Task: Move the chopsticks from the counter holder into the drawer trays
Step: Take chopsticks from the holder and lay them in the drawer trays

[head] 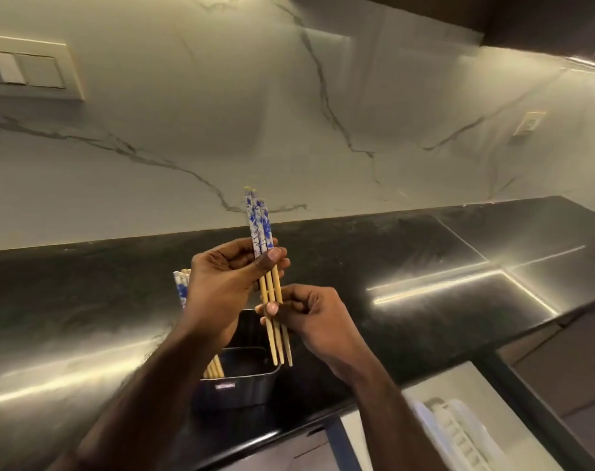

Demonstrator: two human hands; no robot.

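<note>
Bare tabletop (pixel 425 253) open from 1 to 3 o'clock, holder (pixel 241 375) standing at 6 o'clock beneath both hands, wall (pixel 221 130) closing 12 o'clock

head view: single wide-angle camera worn on the person's head | faces forward and down | close above counter (pixel 425 266), filling mid-frame | marble wall (pixel 221 113) fills the upper frame | no second view

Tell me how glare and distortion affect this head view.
Head view: bright streaks of glare cross the black counter at left and right; wide-angle bending curves its back edge; the chopsticks in the left hand and right hand look sharp, the holder dim.
</note>
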